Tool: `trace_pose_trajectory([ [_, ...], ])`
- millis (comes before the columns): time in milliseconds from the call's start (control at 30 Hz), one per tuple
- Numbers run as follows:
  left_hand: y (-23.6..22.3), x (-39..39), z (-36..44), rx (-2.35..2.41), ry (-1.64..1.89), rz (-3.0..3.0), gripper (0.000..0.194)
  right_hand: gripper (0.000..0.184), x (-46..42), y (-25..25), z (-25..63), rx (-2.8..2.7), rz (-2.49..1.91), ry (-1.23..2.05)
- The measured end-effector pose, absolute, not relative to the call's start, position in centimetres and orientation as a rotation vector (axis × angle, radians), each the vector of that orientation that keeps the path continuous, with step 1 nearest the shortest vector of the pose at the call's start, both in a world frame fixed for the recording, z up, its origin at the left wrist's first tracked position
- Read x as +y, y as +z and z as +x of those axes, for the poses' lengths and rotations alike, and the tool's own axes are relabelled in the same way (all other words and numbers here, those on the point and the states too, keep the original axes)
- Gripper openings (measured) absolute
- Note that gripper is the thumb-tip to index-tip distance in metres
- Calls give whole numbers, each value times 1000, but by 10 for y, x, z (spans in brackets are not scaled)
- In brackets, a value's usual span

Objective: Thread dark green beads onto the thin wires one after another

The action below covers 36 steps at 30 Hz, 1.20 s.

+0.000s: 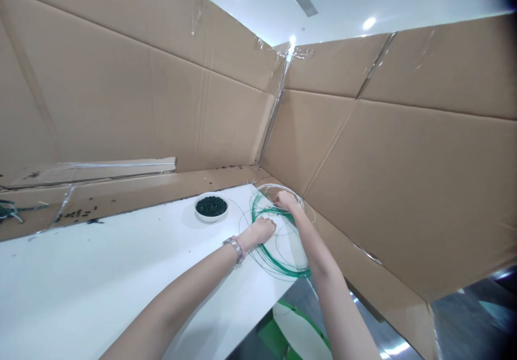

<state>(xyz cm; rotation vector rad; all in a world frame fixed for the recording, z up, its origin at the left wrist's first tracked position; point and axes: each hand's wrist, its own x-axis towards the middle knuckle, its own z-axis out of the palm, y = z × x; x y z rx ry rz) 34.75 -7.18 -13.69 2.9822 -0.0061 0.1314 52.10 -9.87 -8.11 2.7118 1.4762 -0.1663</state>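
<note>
A loose coil of thin green wire [278, 265] lies at the far right corner of the white table. My left hand [262, 230], with a watch and a pink bracelet on its wrist, is over the coil's left side, its fingers curled closed. What the fingers hold, if anything, is too small to make out. Farther back, my right hand [286, 200] is closed at the upper edge of the green coil, beside a coil of white wire [301, 197]. Its fingertips are hidden, so what it grips does not show. Single strands loop out around both hands.
A white bowl [211, 219] of small dark pieces stands left of the coils on the white table [100, 274]. Cardboard walls [226, 117] rise behind and to the right. White strands [121, 164] lie on a cardboard ledge at left. A green and white chair [299, 327] is below the table edge.
</note>
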Motion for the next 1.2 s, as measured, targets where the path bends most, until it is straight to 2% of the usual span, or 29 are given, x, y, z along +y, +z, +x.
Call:
trace_pose_trajectory([
  [233,-117,-70,342,3,104,2672,33,30,-96,-46,532,1597,3062,-271],
  [433,-85,-45,353,-6,70,2242,31,33,-88,8,545,1654,3578,-367],
  [600,-67,-17,353,94,273,1848,33,35,-95,66,547,1646,4012,-433],
  [700,-55,-5,352,178,454,1653,35,35,-105,85,540,1637,4152,-613],
  [800,-40,-2,356,240,598,1519,36,34,-108,74,520,1623,4165,-922],
  [1000,-26,-18,368,308,697,1517,35,32,-96,10,459,1606,3953,-1549],
  [1100,-27,-22,372,336,686,1626,33,33,-83,-4,441,1615,3897,-1655],
  [1200,-30,-21,370,383,711,1771,33,33,-67,3,438,1665,3937,-1595],
])
